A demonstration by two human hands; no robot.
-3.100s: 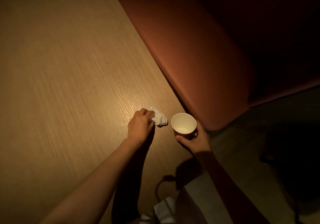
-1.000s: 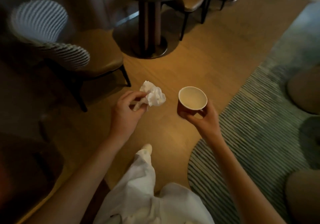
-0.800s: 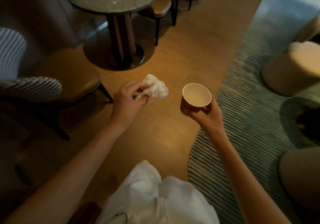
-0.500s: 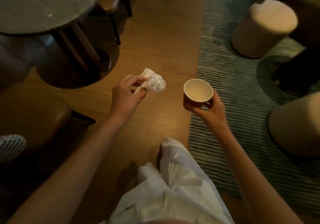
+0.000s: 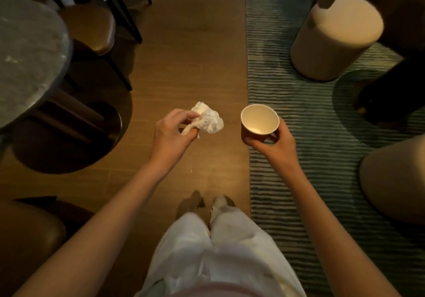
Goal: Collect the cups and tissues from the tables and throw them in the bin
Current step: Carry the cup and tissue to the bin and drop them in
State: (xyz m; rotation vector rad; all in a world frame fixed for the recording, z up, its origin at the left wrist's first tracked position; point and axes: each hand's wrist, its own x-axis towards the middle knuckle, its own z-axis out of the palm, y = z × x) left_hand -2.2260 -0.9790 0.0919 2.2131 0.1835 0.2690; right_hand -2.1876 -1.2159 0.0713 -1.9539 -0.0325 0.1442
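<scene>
Tissue (image 5: 208, 120) juts beyond left grip (image 5: 171, 135); cup (image 5: 259, 123) above right grip (image 5: 274, 146)

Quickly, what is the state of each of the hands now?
Left hand: pinches the crumpled tissue.
Right hand: grips the paper cup, upright.

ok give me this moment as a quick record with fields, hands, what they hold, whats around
left hand: pinches crumpled white tissue
right hand: grips red paper cup, upright, white inside
bin: not in view
floor: wooden floor under the hands, striped green rug to the right
nearby: round grey stone-topped table at left, beige cylindrical pouf on the rug
</scene>
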